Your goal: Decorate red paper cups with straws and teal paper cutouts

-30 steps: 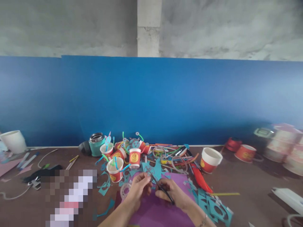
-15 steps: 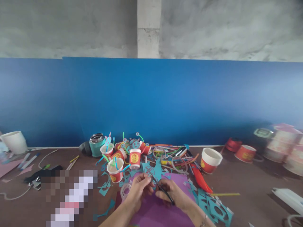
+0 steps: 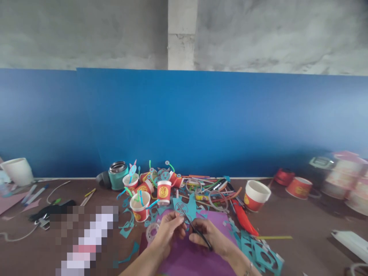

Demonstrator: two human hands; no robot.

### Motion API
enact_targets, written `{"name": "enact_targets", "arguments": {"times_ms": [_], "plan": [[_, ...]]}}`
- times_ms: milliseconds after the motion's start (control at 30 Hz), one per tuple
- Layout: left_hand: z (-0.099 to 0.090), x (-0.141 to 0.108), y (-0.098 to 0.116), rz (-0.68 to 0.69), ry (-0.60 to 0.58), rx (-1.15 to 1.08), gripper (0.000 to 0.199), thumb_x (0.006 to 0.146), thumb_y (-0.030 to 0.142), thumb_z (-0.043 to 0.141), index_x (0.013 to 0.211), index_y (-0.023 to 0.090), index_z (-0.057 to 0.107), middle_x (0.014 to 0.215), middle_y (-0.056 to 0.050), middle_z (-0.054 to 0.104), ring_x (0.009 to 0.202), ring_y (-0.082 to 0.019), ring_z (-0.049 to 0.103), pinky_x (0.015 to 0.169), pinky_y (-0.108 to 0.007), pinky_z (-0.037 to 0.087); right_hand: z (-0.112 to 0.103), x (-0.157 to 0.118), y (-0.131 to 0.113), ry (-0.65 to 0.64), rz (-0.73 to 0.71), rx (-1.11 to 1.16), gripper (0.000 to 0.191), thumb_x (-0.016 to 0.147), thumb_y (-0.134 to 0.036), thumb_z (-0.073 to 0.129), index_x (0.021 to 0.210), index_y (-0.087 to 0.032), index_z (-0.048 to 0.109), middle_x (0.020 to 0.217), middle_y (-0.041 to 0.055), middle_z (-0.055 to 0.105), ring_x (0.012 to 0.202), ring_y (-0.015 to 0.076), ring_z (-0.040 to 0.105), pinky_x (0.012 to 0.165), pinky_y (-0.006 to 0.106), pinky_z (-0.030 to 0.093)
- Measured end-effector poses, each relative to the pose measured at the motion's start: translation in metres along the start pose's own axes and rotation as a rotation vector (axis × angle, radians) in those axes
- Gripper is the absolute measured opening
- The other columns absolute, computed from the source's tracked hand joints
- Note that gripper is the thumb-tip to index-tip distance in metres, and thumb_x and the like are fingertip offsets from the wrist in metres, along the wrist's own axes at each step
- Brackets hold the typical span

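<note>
My left hand pinches the lower left edge of a teal paper sheet with a round face drawn on it. In my right hand is a pair of dark scissors, its fingers closed around the handles. The scissor blades point up and left and lie across the drawn face; whether they are biting into the paper I cannot tell. Both hands are above a purple paper sheet. A roll of clear tape lies by my left wrist.
Decorated red paper cups cluster behind my left hand, near a teal thermos. Markers and pipe cleaners pile up behind the paper. Stacked cups stand to the right, with teal paper scraps and a red bag nearer.
The view has shifted very slightly. Both hands, the scissors and the teal paper keep nearly the same positions.
</note>
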State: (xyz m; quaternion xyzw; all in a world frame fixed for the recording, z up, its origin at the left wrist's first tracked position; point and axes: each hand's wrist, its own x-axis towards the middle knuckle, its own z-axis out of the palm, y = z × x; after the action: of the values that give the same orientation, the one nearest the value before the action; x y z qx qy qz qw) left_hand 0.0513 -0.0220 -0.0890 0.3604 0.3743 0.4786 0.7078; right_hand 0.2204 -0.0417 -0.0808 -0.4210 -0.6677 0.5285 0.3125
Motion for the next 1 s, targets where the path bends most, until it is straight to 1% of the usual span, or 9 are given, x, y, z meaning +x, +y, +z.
{"name": "enact_targets", "arguments": {"times_ms": [200,433,567,867,1000], "plan": [[-0.0002,0.0009,0.0005,-0.007,-0.017,-0.008,0.038,0.052,0.042,0.080,0.061,0.016,0.055,0.050,0.001,0.061,0.039,-0.007,0.049,0.041,-0.018,0.031,0.0005,0.0004,0.0026,0.011,-0.035,-0.020,0.046,0.070,-0.061,0.065,0.075,-0.018,0.052,0.052,-0.0077,0.041,0.043,0.0062,0.034,0.039,0.019,0.028],[-0.0036,0.0059,-0.0052,-0.028,0.027,-0.006,0.042,0.051,0.046,0.080,0.065,0.017,0.054,0.050,0.002,0.062,0.039,-0.007,0.050,0.040,-0.017,0.031,-0.0001,0.0012,0.0044,0.033,0.049,0.066,0.046,0.063,-0.057,0.074,0.075,-0.017,0.053,0.050,-0.0079,0.043,0.039,0.0057,0.035,0.036,0.018,0.028],[-0.0036,0.0060,-0.0048,-0.008,0.014,0.011,0.040,0.053,0.045,0.079,0.066,0.017,0.054,0.049,0.003,0.061,0.037,-0.007,0.048,0.039,-0.017,0.029,0.0012,0.0010,0.0017,0.028,0.086,0.079,0.046,0.062,-0.056,0.074,0.074,-0.018,0.053,0.050,-0.0081,0.044,0.037,0.0054,0.037,0.036,0.018,0.030],[-0.0012,0.0038,-0.0002,-0.006,-0.002,0.018,0.037,0.053,0.043,0.078,0.063,0.017,0.053,0.047,0.003,0.059,0.037,-0.006,0.046,0.037,-0.017,0.027,0.0021,-0.0003,0.0019,0.040,0.062,0.047,0.043,0.065,-0.056,0.072,0.073,-0.018,0.052,0.048,-0.0088,0.041,0.037,0.0047,0.035,0.035,0.017,0.028],[-0.0021,0.0049,-0.0001,0.006,-0.049,0.029,0.036,0.054,0.041,0.077,0.061,0.017,0.051,0.045,0.004,0.057,0.033,-0.005,0.041,0.035,-0.017,0.025,-0.0002,-0.0003,0.0033,0.027,0.077,0.049,0.044,0.064,-0.056,0.073,0.074,-0.018,0.052,0.050,-0.0078,0.044,0.037,0.0054,0.038,0.035,0.017,0.030]]}}
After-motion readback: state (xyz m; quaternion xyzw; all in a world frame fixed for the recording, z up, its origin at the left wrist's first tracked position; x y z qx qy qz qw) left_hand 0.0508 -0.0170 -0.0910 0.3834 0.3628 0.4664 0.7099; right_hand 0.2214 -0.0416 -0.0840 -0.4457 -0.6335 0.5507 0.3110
